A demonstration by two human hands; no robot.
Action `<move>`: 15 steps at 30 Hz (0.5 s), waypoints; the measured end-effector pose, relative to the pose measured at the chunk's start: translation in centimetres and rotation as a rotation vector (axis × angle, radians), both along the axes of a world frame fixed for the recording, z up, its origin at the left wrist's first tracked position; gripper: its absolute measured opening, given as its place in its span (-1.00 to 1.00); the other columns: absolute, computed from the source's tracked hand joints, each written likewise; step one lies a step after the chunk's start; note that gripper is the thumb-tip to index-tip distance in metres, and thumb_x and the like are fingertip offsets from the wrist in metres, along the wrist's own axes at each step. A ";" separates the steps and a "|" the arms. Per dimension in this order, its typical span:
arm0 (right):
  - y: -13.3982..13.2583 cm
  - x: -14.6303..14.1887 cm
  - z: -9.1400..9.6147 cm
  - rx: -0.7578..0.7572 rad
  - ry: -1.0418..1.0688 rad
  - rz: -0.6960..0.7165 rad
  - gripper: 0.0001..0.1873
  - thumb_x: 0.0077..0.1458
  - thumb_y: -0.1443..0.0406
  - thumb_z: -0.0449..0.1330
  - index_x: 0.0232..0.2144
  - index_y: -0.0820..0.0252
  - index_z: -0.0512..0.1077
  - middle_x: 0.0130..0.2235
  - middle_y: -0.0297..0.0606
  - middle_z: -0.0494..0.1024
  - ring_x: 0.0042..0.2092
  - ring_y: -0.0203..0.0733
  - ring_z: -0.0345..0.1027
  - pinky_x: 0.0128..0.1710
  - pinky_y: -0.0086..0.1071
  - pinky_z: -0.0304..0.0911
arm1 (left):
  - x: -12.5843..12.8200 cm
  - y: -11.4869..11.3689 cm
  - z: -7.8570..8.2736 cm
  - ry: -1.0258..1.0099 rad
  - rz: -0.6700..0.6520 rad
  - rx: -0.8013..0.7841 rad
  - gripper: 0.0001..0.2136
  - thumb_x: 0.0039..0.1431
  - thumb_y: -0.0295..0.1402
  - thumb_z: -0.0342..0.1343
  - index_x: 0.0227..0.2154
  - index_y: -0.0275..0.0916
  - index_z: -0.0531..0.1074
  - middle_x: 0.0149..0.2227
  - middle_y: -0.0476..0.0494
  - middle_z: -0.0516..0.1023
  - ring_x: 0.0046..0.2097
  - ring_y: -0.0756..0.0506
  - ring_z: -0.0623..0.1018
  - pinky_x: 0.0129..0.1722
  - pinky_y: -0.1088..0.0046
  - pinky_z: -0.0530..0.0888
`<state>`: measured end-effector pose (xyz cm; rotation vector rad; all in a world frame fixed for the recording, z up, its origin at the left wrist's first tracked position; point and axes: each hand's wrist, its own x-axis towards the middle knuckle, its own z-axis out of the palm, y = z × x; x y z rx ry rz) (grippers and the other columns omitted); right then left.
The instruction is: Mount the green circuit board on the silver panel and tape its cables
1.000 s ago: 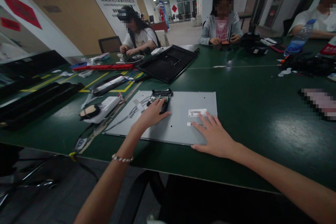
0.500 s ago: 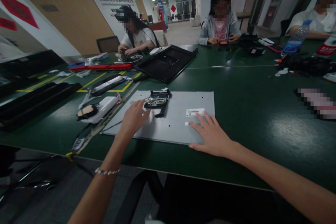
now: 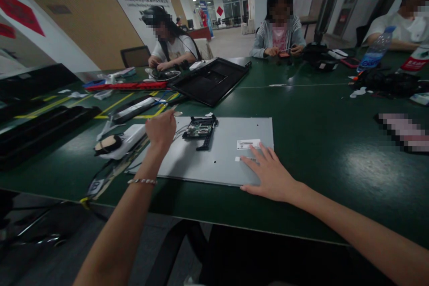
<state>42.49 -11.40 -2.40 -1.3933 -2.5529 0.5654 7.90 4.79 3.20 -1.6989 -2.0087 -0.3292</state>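
A flat grey metal panel (image 3: 197,167), like the back of a display, lies on the table. On its upper left sits a green circuit board (image 3: 200,130) in a black plastic frame (image 3: 205,144), with thin cables running left from it. My left hand (image 3: 161,133) is raised over the panel's left edge, fingers closed in a pinch. A small pale piece (image 3: 178,114) shows at its fingertips; its kind is unclear, perhaps tape. My right hand (image 3: 272,173) rests with spread fingers on the panel's right side, beside a white label (image 3: 248,144).
A black monitor casing (image 3: 212,80) lies behind the panel. A white device with a tan round part (image 3: 107,144), cables and black trays (image 3: 40,136) are at left. A phone (image 3: 404,132) and a bottle (image 3: 375,51) stand right. Several people sit across the table (image 3: 311,111).
My left hand has moved up and left, away from the circuit board, and its fingers have closed, with a pale piece at the tips. My right hand has stayed put.
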 end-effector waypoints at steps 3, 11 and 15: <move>0.0 -0.1 0.3 -0.007 -0.003 -0.003 0.00 0.09 -0.34 -0.08 0.38 0.08 0.06 0.46 -0.06 -0.21 0.42 0.33 -0.52 0.34 0.14 -0.42 | 1.3 3.5 -0.6 -0.037 -0.107 -0.026 -0.60 0.32 -0.30 -0.15 0.05 -0.19 0.53 -0.12 -0.31 0.62 -0.07 -0.31 0.58 -0.12 0.23 0.43; 0.2 0.1 1.0 -0.050 -0.007 0.004 0.00 0.09 -0.33 -0.06 0.40 0.08 0.02 0.46 -0.11 -0.27 0.42 0.29 -0.57 0.35 0.12 -0.46 | 0.0 10.1 -4.0 -0.203 -0.268 -0.223 -0.61 0.18 -0.42 -0.07 -0.07 -0.29 0.61 -0.08 -0.30 0.62 -0.01 -0.28 0.56 0.01 0.29 0.42; 0.3 0.1 1.1 -0.055 -0.006 0.004 0.00 0.09 -0.33 -0.06 0.39 0.08 0.03 0.46 -0.10 -0.27 0.42 0.28 -0.57 0.34 0.11 -0.48 | -0.8 10.6 -4.1 -0.242 -0.291 -0.307 -0.58 0.18 -0.43 -0.10 0.01 -0.30 0.55 0.00 -0.32 0.58 0.04 -0.28 0.54 0.06 0.27 0.39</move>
